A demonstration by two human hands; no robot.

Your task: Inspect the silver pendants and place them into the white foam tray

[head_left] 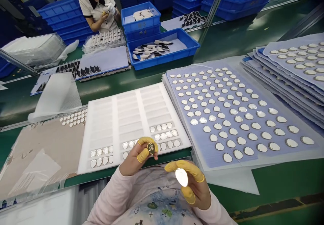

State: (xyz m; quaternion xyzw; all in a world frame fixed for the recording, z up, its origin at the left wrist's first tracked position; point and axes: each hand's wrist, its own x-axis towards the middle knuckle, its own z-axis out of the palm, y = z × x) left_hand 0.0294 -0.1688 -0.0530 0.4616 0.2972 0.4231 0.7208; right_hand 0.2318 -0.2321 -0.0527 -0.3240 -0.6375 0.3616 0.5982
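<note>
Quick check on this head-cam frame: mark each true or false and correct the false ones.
1. The left hand pinches a small round gold-coloured piece with a raised mark on it. True.
2. The right hand is bare-fingered. False: it wears yellow finger cots and holds a shiny pale piece.
3. Every row of the white foam tray is filled. False: only the rows nearest the person hold pieces.
4. The blue sheet to the right of the tray holds rows of pale rounded pieces. True.
5. The co-worker across the bench has a white glove on one hand. True.
</note>
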